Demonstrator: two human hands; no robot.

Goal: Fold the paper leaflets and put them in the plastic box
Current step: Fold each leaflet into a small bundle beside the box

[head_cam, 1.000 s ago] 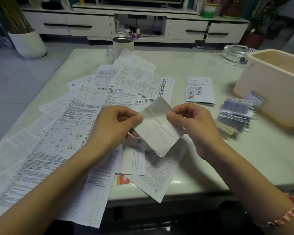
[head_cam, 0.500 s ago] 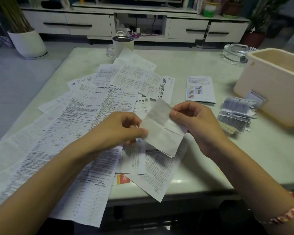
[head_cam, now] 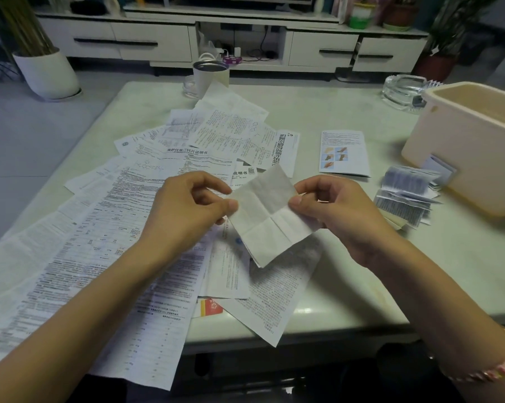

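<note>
**A:** How will the folded leaflet (head_cam: 270, 216) handle, do we think?

**B:** Light and limp, we judge; thin paper that bends at a touch and tears if tugged, yet keeps a crease once pressed; we would take it at opposite edges, close to the folds, so the layers do not fan apart.

**A:** And is that how we hold it?

**B:** Yes; our left grip (head_cam: 187, 210) pinches its left edge between thumb and forefinger; our right grip (head_cam: 341, 216) pinches the right edge likewise; neither is free.

**A:** Where is it?

**B:** Lifted off the surface (head_cam: 347, 286), between the two grips, above the unfolded leaflets (head_cam: 114, 228) spread there; the plastic box (head_cam: 472, 158) stands well apart at the right, with a stack of folded leaflets (head_cam: 405, 196) just beside its wall.

**A:** And its look?

**B:** Pale and blank on the side facing us (the print lies inside, or so we guess); turned corner-up like a diamond; crossed by crease lines; several layers show along the lower edge.
</note>
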